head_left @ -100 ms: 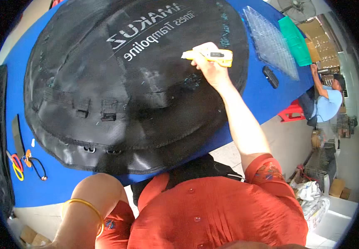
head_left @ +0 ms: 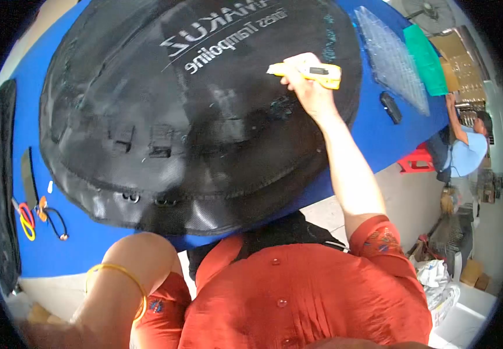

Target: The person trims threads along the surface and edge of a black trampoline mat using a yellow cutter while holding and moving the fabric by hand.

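Observation:
My right hand (head_left: 311, 87) is closed around a yellow utility knife (head_left: 324, 74), its tip pointing left. Hand and knife are over the right part of a big round black mesh trampoline cover (head_left: 228, 174) with mirrored white lettering; whether the knife touches it I cannot tell. Dark fabric tabs and small metal rings show near the cover's front. My left arm, with a gold bangle, is bent by the front edge of the table; its hand lies beyond the lower left of the view.
On the blue table (head_left: 83, 250) lie scissors (head_left: 26, 221), a dark strip (head_left: 29, 174) and a looped cord (head_left: 58, 224) at left. A clear plastic sheet (head_left: 391, 61), a green piece (head_left: 426, 61) and a black object (head_left: 390, 107) lie at right. Beyond sits another person (head_left: 466, 152).
The whole view has shifted, so the table and cover appear a little farther right and higher. My right hand keeps its grip on the utility knife at nearly the same spot over the cover.

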A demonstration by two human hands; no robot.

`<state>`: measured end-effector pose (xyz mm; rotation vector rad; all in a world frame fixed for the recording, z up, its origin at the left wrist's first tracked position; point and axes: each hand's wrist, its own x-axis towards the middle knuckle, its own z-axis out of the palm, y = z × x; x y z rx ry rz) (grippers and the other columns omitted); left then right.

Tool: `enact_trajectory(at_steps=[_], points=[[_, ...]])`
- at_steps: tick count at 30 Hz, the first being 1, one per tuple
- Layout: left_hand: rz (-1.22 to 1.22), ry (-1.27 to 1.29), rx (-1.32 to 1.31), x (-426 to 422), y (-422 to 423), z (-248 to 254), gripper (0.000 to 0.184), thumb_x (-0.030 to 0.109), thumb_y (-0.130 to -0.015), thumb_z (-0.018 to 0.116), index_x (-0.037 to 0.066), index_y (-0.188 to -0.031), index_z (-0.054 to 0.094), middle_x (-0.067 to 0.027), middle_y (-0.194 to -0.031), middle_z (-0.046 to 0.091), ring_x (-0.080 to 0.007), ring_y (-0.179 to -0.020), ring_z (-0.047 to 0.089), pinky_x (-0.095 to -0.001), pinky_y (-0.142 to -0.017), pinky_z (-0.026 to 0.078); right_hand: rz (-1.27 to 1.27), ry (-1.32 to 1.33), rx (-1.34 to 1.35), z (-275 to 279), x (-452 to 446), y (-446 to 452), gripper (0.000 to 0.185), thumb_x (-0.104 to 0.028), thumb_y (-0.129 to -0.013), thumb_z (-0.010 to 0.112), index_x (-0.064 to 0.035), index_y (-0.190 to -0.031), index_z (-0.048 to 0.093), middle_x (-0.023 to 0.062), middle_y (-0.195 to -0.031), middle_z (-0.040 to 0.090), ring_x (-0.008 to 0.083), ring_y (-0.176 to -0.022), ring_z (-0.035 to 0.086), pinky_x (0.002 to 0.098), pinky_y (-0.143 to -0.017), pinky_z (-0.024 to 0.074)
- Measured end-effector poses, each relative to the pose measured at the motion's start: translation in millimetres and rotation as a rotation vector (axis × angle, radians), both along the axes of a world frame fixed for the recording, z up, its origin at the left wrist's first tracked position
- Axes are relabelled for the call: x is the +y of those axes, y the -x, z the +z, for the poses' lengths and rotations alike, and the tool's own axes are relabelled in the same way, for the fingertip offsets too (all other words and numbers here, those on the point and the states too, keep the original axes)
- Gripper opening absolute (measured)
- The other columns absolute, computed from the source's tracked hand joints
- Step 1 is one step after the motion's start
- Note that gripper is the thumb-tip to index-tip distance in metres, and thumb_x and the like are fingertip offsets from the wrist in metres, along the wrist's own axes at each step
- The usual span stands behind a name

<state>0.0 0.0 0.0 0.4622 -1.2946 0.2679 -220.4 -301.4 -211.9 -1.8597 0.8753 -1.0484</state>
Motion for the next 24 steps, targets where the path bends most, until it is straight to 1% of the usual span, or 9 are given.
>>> enact_trajectory(at_steps=[1,3,5,8,15,18,20,22,24], points=[[0.041,-0.044,-0.021,-46.4,17.2,2.8,0.036,0.019,-0.101,0.061,0.011,-0.136,0.062,-0.0154,-0.145,0.056,-0.0384,-0.14,0.041,-0.0572,-0.114,0.036,0.01,0.01,-0.023,-0.5,-1.4,-1.5,0.018,-0.015,-0.093,0.076,-0.0034,-0.097,0.064,0.0029,-0.077,0.068,0.0081,-0.066,0.065,0.0248,-0.06,0.0547],[0.125,-0.139,-0.055,-51.6,16.6,1.5,0.036,0.02,-0.101,0.061,0.009,-0.135,0.062,-0.0157,-0.143,0.057,-0.0371,-0.138,0.043,-0.0559,-0.113,0.037,-0.022,-0.086,-0.018,3.0,3.0,-3.7,0.02,-0.017,-0.092,0.078,-0.0049,-0.099,0.064,0.0025,-0.081,0.068,0.0064,-0.067,0.064,0.0236,-0.059,0.0531],[0.202,-0.232,-0.089,-53.9,17.6,-0.1,0.036,0.02,-0.101,0.06,0.008,-0.134,0.062,-0.0159,-0.141,0.058,-0.0359,-0.135,0.044,-0.0546,-0.112,0.038,0.02,-0.095,-0.052,-1.8,0.1,-1.3,0.021,-0.018,-0.092,0.078,-0.0048,-0.102,0.065,0.0024,-0.084,0.069,0.0065,-0.071,0.064,0.0231,-0.061,0.053],[0.318,-0.351,-0.098,-44.1,13.3,-7.2,0.036,0.02,-0.1,0.06,0.006,-0.133,0.062,-0.0163,-0.138,0.059,-0.034,-0.132,0.047,-0.0526,-0.111,0.039,0.049,-0.116,-0.03,0.8,-0.3,0.9,0.021,-0.018,-0.093,0.076,-0.0049,-0.105,0.065,0.0015,-0.085,0.069,0.0056,-0.073,0.064,0.0225,-0.063,0.0527],[0.551,-0.589,-0.125,-32.8,7.1,-16.8,0.036,0.021,-0.1,0.058,0.002,-0.131,0.062,-0.0172,-0.131,0.061,-0.0295,-0.123,0.052,-0.0479,-0.107,0.042,0.054,-0.123,-0.078,0.4,1.7,0.2,0.021,-0.018,-0.093,0.076,-0.0055,-0.105,0.065,0.0015,-0.084,0.069,0.0054,-0.072,0.064,0.0219,-0.063,0.0521],[0.634,-0.669,-0.145,-33.5,4.2,-19.0,0.037,0.021,-0.1,0.058,0.0,-0.13,0.063,-0.0176,-0.128,0.062,-0.0276,-0.119,0.055,-0.0459,-0.105,0.043,0.03,-0.131,-0.086,4.7,3.4,-0.8,0.02,-0.018,-0.092,0.077,-0.0057,-0.103,0.066,0.0011,-0.084,0.069,0.0055,-0.071,0.064,0.0221,-0.063,0.0523],[0.685,-0.714,-0.172,-41.6,7.4,-19.0,0.037,0.021,-0.1,0.057,-0.001,-0.129,0.063,-0.0178,-0.126,0.063,-0.0263,-0.116,0.056,-0.0446,-0.104,0.044,0.039,-0.11,-0.039,7.5,3.7,-0.2,0.019,-0.017,-0.09,0.077,-0.0057,-0.1,0.066,0.0008,-0.084,0.069,0.0057,-0.071,0.064,0.0224,-0.063,0.0524],[0.74,-0.762,-0.204,-48.9,12.1,-17.6,0.038,0.021,-0.099,0.057,-0.002,-0.128,0.063,-0.0181,-0.124,0.064,-0.0251,-0.114,0.058,-0.0433,-0.103,0.044,0.036,-0.076,-0.111,3.4,2.8,-1.4,0.017,-0.017,-0.09,0.076,-0.0055,-0.097,0.066,0.0007,-0.083,0.069,0.006,-0.071,0.064,0.0231,-0.064,0.0522],[0.798,-0.812,-0.241,-59.3,16.6,-15.9,0.038,0.022,-0.099,0.056,-0.004,-0.127,0.063,-0.0183,-0.122,0.065,-0.0238,-0.111,0.059,-0.042,-0.102,0.045,0.062,-0.032,-0.005,1.6,0.6,0.8,0.02,-0.022,-0.097,0.068,-0.0044,-0.107,0.065,0.002,-0.084,0.069,0.0051,-0.072,0.062,0.0217,-0.065,0.0501]])
